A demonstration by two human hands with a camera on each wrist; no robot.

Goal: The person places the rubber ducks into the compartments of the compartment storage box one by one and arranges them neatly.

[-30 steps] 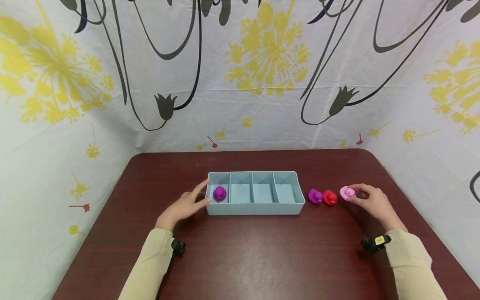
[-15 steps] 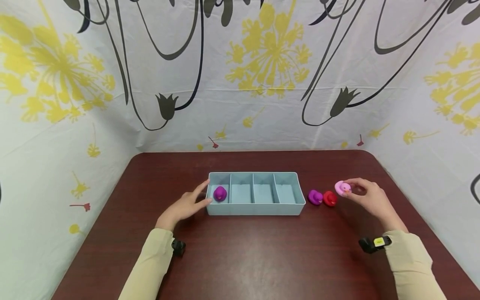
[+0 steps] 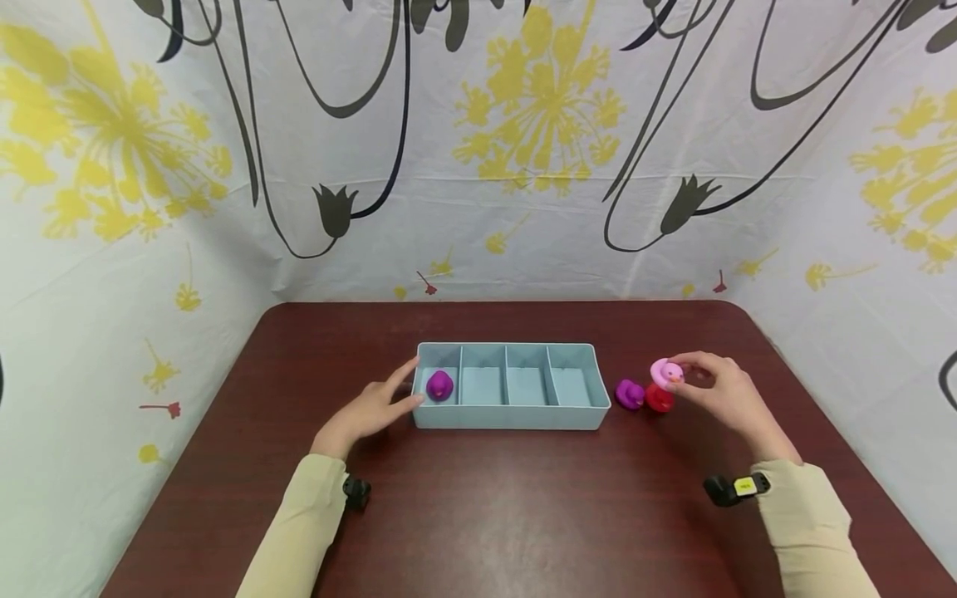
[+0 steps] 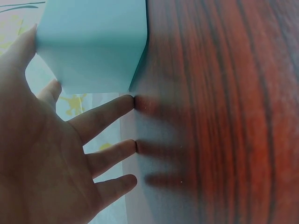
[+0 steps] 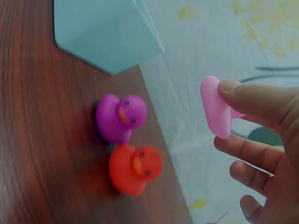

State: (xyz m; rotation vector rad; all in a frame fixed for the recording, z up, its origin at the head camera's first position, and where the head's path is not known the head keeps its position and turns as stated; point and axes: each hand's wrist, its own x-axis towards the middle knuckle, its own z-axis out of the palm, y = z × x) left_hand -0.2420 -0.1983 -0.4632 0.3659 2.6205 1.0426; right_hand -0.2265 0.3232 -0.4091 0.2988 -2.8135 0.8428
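My right hand (image 3: 728, 397) pinches a pink duck (image 3: 666, 374) between thumb and fingers, raised above the table beside a red duck (image 3: 659, 398). In the right wrist view the pink duck (image 5: 217, 107) is off the surface, and the purple duck (image 5: 121, 118) and red duck (image 5: 134, 169) stand side by side. The light blue box (image 3: 512, 418) has four compartments in a row; a purple duck (image 3: 439, 385) sits in the leftmost one. My left hand (image 3: 366, 415), fingers spread, touches the box's left end with thumb and index finger; its other fingertips reach down by the table.
The dark red-brown table (image 3: 478, 507) extends in front of the box. A patterned white cloth (image 3: 419, 149) hangs behind the table and at both sides. The second purple duck (image 3: 630, 394) stands close to the box's right end.
My right hand has lifted the pink duck and carried it left, from the table's right part to above the red duck. The left hand stays at the box.
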